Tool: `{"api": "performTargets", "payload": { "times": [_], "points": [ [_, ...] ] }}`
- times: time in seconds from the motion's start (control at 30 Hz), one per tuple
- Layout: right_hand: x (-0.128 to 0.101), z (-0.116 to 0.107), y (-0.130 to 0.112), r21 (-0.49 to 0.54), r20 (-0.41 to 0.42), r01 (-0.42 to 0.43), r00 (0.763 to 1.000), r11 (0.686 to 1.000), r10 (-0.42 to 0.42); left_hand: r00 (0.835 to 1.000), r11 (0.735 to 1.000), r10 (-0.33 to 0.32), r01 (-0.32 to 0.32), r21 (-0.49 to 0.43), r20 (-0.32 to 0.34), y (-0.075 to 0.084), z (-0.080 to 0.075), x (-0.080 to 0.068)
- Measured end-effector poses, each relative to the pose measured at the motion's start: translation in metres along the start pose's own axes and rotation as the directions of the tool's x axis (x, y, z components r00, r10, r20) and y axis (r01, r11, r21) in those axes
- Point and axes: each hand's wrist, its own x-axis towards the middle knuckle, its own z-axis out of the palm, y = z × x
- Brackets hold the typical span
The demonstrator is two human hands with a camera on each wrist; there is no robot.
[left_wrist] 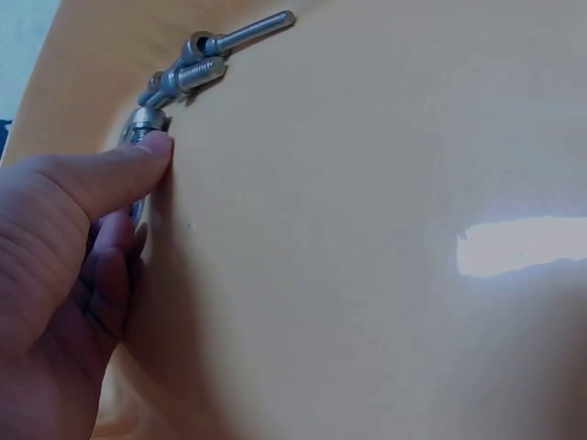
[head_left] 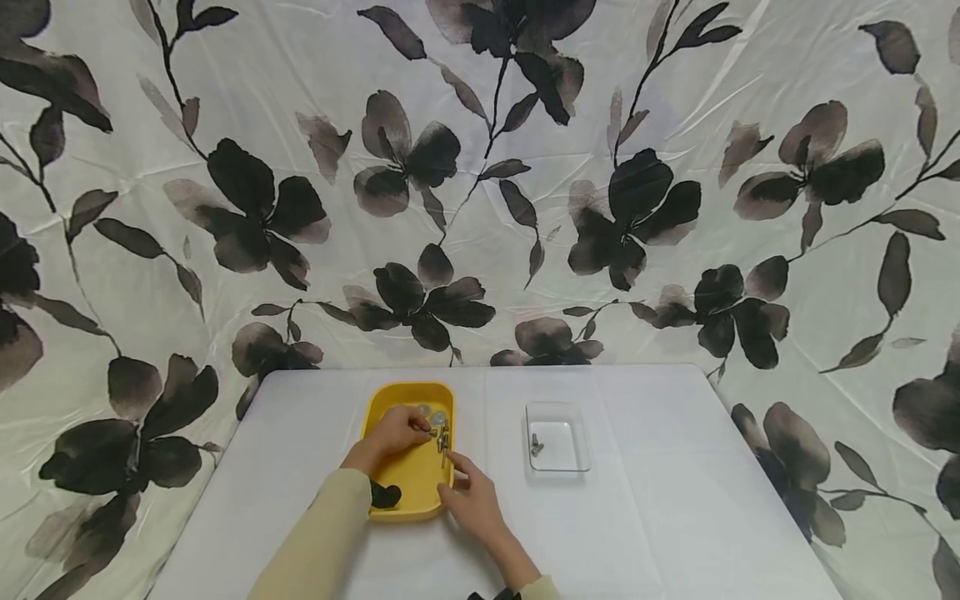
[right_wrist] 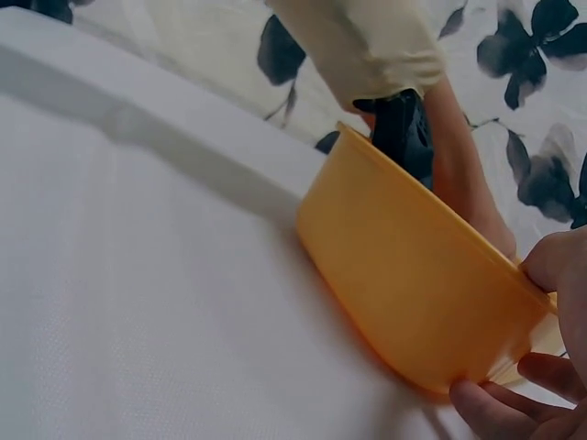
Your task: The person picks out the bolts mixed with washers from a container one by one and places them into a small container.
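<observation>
A yellow tray (head_left: 411, 512) holds several metal bolts (head_left: 442, 439) and round washer-like discs (head_left: 438, 417) near its right wall. Inside the tray, my left hand (head_left: 399, 429) pinches a bolt (left_wrist: 149, 119) between thumb and fingers; most of its shaft is hidden by the thumb. Just beyond those fingertips more bolts (left_wrist: 197, 69) lie against the tray wall. My right hand (head_left: 474, 500) grips the tray's right side, thumb at the rim and fingers against the outer wall, as the right wrist view shows.
To the right of the tray stands a clear rectangular box (head_left: 558, 468) with a few small bolts (head_left: 536, 445) at its left side. Both containers stand on a white table (head_left: 660, 500). A flower-patterned cloth (head_left: 525, 183) hangs behind.
</observation>
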Motion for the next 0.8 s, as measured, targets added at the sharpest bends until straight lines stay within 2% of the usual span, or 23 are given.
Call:
{"api": "performTargets", "payload": {
  "times": [0.07, 0.2, 0.47, 0.67, 0.8],
  "points": [
    [0.0, -0.0004, -0.0011, 0.004, 0.005, -0.015, 1.0, 1.0, 0.015, 1.0, 1.0, 0.004, -0.004, -0.003, -0.008, 0.0018, -0.0014, -0.0017],
    [0.001, -0.0003, -0.0014, 0.018, 0.003, -0.031, 1.0, 0.999, 0.031, 1.0, 1.0, -0.03, 0.03, 0.002, -0.005, 0.0052, -0.0038, -0.0028],
    [-0.0005, -0.0011, 0.0009, 0.04, -0.003, -0.013, 1.0, 0.999, 0.013, 0.995, 0.995, -0.1, 0.1, -0.004, 0.009, 0.0074, -0.0038, -0.0019],
    [-0.0003, -0.0029, -0.001, 0.022, -0.011, -0.034, 0.999, 0.999, 0.034, 0.996, 0.995, -0.083, 0.083, -0.055, 0.015, 0.0082, -0.0039, 0.0],
    [0.0019, -0.0024, -0.0007, 0.028, 0.004, -0.047, 0.999, 0.998, 0.047, 0.995, 0.993, -0.102, 0.102, -0.065, 0.002, 0.0069, -0.0062, 0.0003]
  ]
}}
